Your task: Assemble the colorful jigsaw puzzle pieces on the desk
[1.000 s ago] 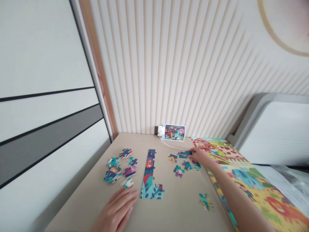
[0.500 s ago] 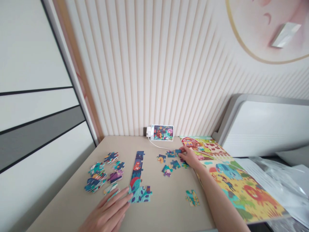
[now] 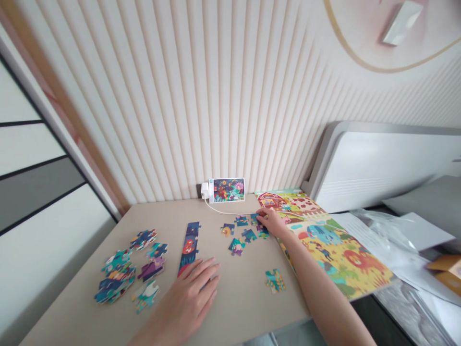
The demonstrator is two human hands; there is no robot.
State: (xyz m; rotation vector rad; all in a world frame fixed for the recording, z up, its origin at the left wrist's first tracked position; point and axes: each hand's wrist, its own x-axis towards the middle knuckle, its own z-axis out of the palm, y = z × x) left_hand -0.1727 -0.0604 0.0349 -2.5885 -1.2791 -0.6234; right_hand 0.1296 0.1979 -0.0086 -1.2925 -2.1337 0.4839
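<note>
A joined strip of puzzle pieces (image 3: 190, 244) runs up the tabletop, dark blue at its far end with a red animal lower down. My left hand (image 3: 192, 293) lies flat over the near end of it, fingers stretched, hiding the teal corner pieces. At the far right, my right hand (image 3: 272, 222) pinches a dark blue puzzle piece (image 3: 254, 219) at the table surface. Around it lie several loose pieces, among them a blue piece (image 3: 248, 235), a teal and pink piece (image 3: 236, 246) and one with a yellow shape (image 3: 227, 229). A teal and yellow piece (image 3: 275, 280) sits apart, nearer me.
Loose puzzle pieces (image 3: 115, 281) lie heaped at the left. A small picture card (image 3: 229, 190) leans on the wall by a white charger (image 3: 205, 190), whose cable (image 3: 223, 212) crosses the table's back. Illustrated boards (image 3: 334, 247) cover the right edge, beside clear plastic wrapping (image 3: 383, 228).
My left hand has moved right, from beside the strip onto its near corner. My right hand stays at the same blue piece. The view has shifted, turning slightly right.
</note>
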